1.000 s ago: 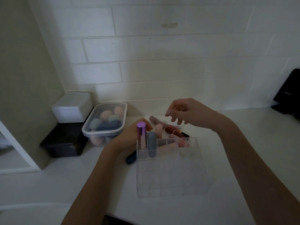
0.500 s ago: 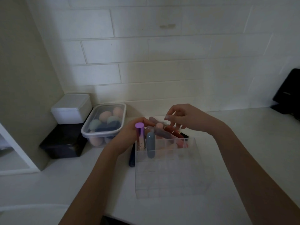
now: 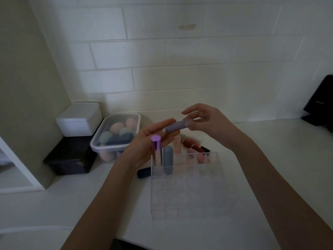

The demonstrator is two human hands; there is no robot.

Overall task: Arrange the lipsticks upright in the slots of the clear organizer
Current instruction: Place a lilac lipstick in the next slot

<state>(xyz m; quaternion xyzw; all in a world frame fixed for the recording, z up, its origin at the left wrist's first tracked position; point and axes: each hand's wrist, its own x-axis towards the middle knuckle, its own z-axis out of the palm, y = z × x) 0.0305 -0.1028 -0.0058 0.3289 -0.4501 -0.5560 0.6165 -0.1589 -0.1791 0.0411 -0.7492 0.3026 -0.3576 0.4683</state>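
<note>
Above the clear organizer (image 3: 187, 184), the left hand (image 3: 153, 141) and right hand (image 3: 205, 121) each pinch one end of a lilac lipstick (image 3: 175, 126) held level, other fingers loosely spread.

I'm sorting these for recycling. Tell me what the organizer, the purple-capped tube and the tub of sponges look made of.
Organizer: clear hard plastic, probably acrylic; the counter shows through its glossy walls.
Purple-capped tube: shiny metallic finish with bright streaks of reflection; metal or coated plastic, can't tell.
Tub: cloudy see-through plastic; the sponges inside look matte and soft, probably foam.
</note>
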